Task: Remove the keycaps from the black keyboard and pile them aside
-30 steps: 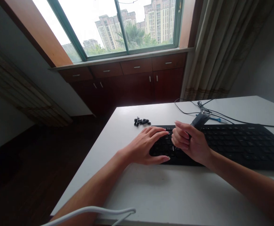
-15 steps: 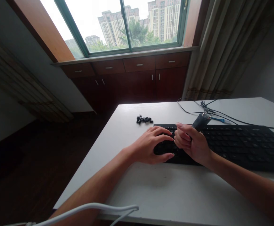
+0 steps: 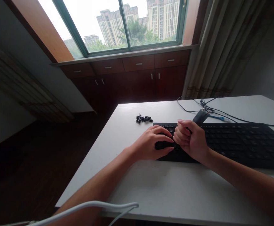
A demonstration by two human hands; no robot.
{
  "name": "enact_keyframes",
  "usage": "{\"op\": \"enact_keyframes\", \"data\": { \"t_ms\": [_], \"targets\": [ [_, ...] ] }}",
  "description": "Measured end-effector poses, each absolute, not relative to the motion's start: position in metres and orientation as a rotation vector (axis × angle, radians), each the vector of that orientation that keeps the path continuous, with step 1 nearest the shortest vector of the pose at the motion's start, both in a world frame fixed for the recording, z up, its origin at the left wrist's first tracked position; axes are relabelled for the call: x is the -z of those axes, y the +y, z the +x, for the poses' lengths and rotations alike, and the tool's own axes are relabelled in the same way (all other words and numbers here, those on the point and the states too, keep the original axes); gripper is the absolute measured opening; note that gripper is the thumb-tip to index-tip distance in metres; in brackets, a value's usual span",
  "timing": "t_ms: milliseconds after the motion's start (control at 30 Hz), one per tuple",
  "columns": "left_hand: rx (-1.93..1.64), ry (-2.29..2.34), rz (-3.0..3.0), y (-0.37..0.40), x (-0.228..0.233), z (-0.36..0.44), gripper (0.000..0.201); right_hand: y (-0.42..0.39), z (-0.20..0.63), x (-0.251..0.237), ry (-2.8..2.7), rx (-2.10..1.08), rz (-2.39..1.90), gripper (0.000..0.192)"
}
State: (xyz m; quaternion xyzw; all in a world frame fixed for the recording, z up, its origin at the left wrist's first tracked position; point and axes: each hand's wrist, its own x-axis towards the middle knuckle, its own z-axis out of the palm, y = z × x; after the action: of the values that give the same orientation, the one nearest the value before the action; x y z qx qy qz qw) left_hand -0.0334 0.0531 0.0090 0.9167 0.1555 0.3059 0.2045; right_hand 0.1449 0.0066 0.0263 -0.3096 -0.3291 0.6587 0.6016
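Observation:
A black keyboard point(image 3: 235, 141) lies across the white table point(image 3: 155, 185). My left hand point(image 3: 151, 144) rests flat on the keyboard's left end, fingers spread over the keys. My right hand point(image 3: 190, 139) is closed around a dark-handled tool point(image 3: 200, 116) whose thin metal tip points down at the keys beside my left fingers. A small heap of loose black keycaps point(image 3: 144, 119) sits on the table just beyond the keyboard's left corner.
Black cables point(image 3: 198, 108) and a small blue item point(image 3: 218, 118) lie behind the keyboard. A white cable point(image 3: 85, 208) crosses the near table edge. Dark wooden cabinets point(image 3: 132, 78) stand under the window, a curtain point(image 3: 221, 47) hangs at the right.
Both hands stay on the keyboard's left end; my left fingers have curled slightly inward and my right hand with the tool has edged closer to them. The view shifted a little.

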Motion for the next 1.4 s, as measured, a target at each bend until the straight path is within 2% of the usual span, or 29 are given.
{"op": "enact_keyframes", "data": {
  "t_ms": [267,433,533,667,733,867,1067,1333,1400],
  "targets": [
    [-0.874,0.421,2.545,0.054,-0.009,-0.034,0.017,0.006,0.151,-0.029,-1.116,-1.27,-1.013,0.051],
    [-0.867,0.42,2.553,0.054,-0.008,-0.035,0.015,0.009,0.176,-0.039,-1.663,-0.879,-1.28,0.049],
    [-0.866,0.418,2.566,0.053,-0.008,-0.035,0.016,0.009,0.186,-0.045,-1.82,-0.943,-1.332,0.052],
    [-0.86,0.413,2.582,0.052,-0.01,-0.035,0.015,0.008,0.189,-0.047,-1.716,-1.384,-1.274,0.06],
    [-0.852,0.419,2.59,0.052,-0.011,-0.035,0.015,0.008,0.187,-0.045,-1.654,-1.466,-1.29,0.063],
    [-0.835,0.429,2.597,0.052,-0.011,-0.036,0.015,0.005,0.177,-0.037,-1.571,-1.247,-1.304,0.064],
    [-0.844,0.431,2.601,0.054,-0.009,-0.035,0.018,0.002,0.166,-0.026,-1.541,-0.87,-1.29,0.056],
    [-0.882,0.435,2.613,0.055,-0.007,-0.034,0.017,0.0,0.159,-0.029,-1.552,-0.721,-1.304,0.053],
    [-0.888,0.433,2.613,0.055,-0.007,-0.033,0.016,0.001,0.161,-0.03,-1.597,-0.783,-1.264,0.052]
  ]
}}
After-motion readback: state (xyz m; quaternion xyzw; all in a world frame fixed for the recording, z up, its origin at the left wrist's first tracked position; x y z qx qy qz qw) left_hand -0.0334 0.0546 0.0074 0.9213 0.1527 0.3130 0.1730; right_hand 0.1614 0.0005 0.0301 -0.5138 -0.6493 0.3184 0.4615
